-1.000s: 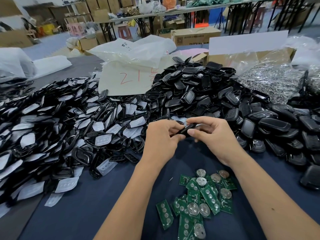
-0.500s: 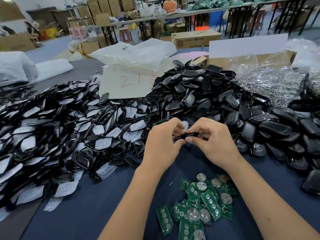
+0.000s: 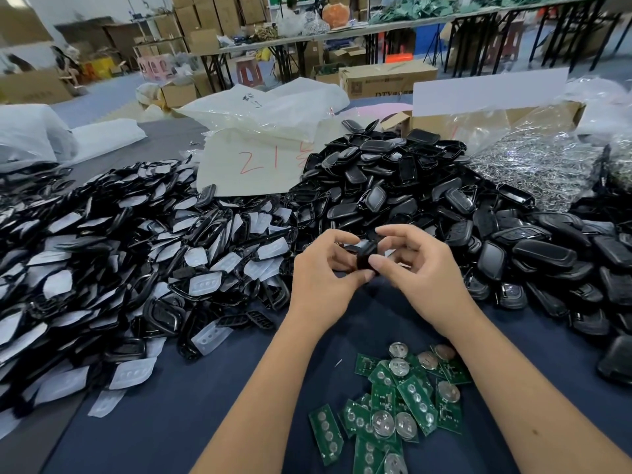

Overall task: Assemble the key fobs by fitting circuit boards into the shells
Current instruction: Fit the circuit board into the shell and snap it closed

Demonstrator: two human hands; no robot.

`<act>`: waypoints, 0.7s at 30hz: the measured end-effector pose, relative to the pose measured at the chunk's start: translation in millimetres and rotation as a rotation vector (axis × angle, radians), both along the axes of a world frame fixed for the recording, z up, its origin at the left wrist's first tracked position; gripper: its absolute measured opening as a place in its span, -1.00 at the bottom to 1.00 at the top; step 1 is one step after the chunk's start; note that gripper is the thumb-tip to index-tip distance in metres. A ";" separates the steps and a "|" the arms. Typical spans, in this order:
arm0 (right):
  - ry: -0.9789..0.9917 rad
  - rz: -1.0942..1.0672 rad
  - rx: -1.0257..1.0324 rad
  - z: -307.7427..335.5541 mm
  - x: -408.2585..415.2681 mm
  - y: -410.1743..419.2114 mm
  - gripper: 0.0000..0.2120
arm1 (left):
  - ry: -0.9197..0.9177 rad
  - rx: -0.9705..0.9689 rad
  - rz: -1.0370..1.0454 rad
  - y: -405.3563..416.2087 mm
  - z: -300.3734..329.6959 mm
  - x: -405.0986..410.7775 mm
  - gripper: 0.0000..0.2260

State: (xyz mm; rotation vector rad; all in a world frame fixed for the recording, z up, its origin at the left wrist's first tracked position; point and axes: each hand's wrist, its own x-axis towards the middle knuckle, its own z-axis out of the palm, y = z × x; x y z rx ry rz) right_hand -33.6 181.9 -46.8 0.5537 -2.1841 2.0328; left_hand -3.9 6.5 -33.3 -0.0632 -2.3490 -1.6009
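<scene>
A black key fob shell (image 3: pixel 365 252) is pinched between both hands above the dark blue table. My left hand (image 3: pixel 319 273) grips its left end with thumb and fingers. Thumb and forefinger of my right hand (image 3: pixel 417 268) press on its right end. Whether a board sits inside is hidden by my fingers. A heap of green circuit boards (image 3: pixel 393 408), several with silver coin cells, lies near the front edge below my forearms. Black shell frames with white button pads (image 3: pixel 130 261) pile up on the left. Black shell halves (image 3: pixel 410 193) pile up behind and to the right.
A white sheet with red writing (image 3: pixel 253 165) lies behind the piles under clear plastic bags (image 3: pixel 266 104). A bag of metal key rings (image 3: pixel 540 165) and a cardboard box (image 3: pixel 492 114) sit at the back right. Bare blue cloth (image 3: pixel 191 405) shows at front left.
Both hands have kept hold of the shell and turned it between the fingers, so it now stands more on end. The camera has tilted slightly.
</scene>
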 end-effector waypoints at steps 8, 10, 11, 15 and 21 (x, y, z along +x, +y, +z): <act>-0.195 0.033 -0.087 4.0 2.9 -3.3 -0.83 | -0.154 0.611 -0.162 4.2 2.4 2.0 -0.78; -0.211 0.035 -0.134 6.6 4.4 -3.8 -0.80 | -0.166 0.676 -0.190 4.6 2.9 2.4 -0.79; -0.219 0.040 -0.159 7.6 4.5 -3.8 -0.78 | -0.170 0.704 -0.200 5.1 2.9 2.4 -0.78; -0.267 0.052 -0.225 9.6 4.2 -5.3 -0.74 | -0.163 0.739 -0.205 8.5 1.4 1.7 -0.78; -0.277 0.059 -0.243 10.0 6.5 -6.9 -0.67 | -0.140 0.719 -0.192 10.5 -0.8 1.9 -0.79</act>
